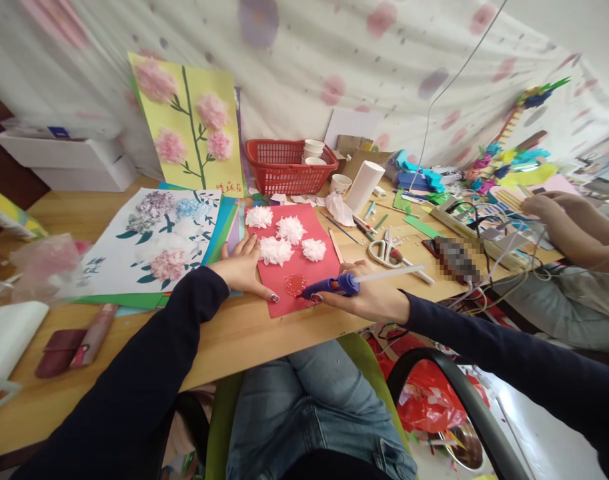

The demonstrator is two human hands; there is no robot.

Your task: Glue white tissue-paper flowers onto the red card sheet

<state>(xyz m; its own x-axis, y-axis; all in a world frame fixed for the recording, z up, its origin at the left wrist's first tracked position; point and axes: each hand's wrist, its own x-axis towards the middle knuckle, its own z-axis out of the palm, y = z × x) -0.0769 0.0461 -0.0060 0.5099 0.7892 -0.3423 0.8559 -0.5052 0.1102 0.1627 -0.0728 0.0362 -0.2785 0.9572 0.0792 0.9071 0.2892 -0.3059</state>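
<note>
My right hand [367, 293] is closed around a blue hot glue gun [334, 287], with a pale glue stick [391, 272] poking out of its back. The gun's tip is at a shiny ring of glue [297, 285] on a sheet of red paper [279, 303]. Several white ruffled paper flowers [290, 230] sit on the upper part of that sheet. My left hand [244, 265] lies with fingers spread along the sheet's left edge, thumb on the paper, holding nothing.
A flower picture on white paper [114, 267] lies left. Behind stand a yellow flower picture [194, 120] and a red basket [289, 179] with paper cups. Scissors [383, 248], a phone [454, 259], a power strip [477, 233] and cables lie right, near another person's hands [554, 210].
</note>
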